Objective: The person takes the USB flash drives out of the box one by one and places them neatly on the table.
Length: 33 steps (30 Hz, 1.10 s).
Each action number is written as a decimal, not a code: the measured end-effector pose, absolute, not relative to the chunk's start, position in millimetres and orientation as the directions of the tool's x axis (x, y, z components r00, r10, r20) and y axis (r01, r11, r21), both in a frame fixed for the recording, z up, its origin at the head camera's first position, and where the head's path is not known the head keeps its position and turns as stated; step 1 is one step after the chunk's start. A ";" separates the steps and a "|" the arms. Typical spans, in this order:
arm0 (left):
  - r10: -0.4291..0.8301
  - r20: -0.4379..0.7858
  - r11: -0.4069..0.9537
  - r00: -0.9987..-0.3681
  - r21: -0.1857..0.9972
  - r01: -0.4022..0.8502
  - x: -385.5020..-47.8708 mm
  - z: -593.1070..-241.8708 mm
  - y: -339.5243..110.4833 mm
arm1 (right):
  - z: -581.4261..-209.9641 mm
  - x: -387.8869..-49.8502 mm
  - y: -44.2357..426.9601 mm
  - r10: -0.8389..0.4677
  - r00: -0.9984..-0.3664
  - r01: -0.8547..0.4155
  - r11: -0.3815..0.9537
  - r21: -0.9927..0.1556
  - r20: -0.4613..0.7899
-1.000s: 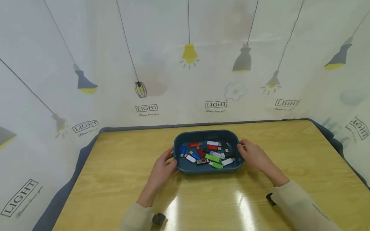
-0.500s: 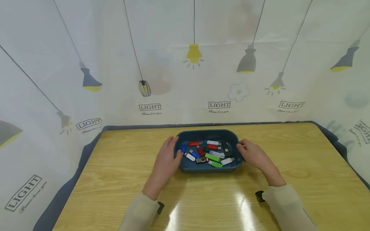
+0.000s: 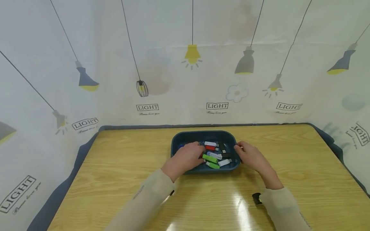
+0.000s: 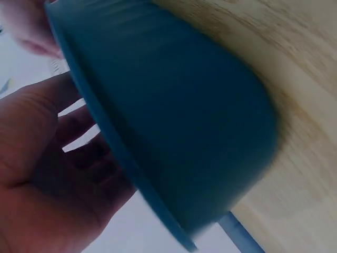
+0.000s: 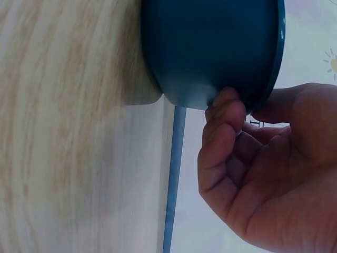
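Note:
A dark blue plastic tray point(image 3: 208, 171) holds several USB flash drives. Green point(image 3: 210, 158), white point(image 3: 224, 162), red point(image 3: 211, 148) and black point(image 3: 222, 147) ones show on its right side. My left hand point(image 3: 186, 158) reaches over the near-left rim into the tray, covering most of the drives there. In the left wrist view, the fingers of the left hand point(image 4: 47, 163) extend past the rim, their tips hidden by the tray wall. At the right end, my right hand point(image 3: 254, 157) grips the tray's rim; the right wrist view shows its fingers point(image 5: 224, 124) curled against the outer wall.
The tray rests on a wood-grain table point(image 3: 127, 160), near its back edge. Behind and at both sides hangs a pale cloth point(image 3: 170, 29) printed with lamps. A black wrist strap piece point(image 3: 256, 198) sits by the right sleeve.
My left hand has let go of the tray's left end, lifted over the rim and moved right above the drives inside. The right hand has kept its hold on the tray.

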<state>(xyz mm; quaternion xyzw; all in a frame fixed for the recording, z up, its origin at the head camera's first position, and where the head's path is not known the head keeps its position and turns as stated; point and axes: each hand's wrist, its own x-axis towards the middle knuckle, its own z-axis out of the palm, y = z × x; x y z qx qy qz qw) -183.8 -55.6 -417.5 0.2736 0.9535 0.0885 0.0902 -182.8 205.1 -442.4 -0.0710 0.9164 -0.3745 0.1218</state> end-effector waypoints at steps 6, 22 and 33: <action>0.540 -0.178 0.842 -0.823 0.102 0.530 -190.5 -426.8 -43.4 | -440.6 -183.3 205.8 -0.212 -0.963 -0.037 0.716 -0.697 -0.168; 0.490 -0.173 0.872 -0.854 0.091 0.482 -192.8 -437.6 -40.8 | -442.2 -181.0 204.1 -0.211 -0.962 -0.015 0.682 -0.732 -0.176; 0.367 0.037 0.817 -0.929 0.464 0.342 -170.9 -409.2 -91.7 | -440.1 -180.7 203.6 -0.197 -0.961 0.001 0.694 -0.720 -0.191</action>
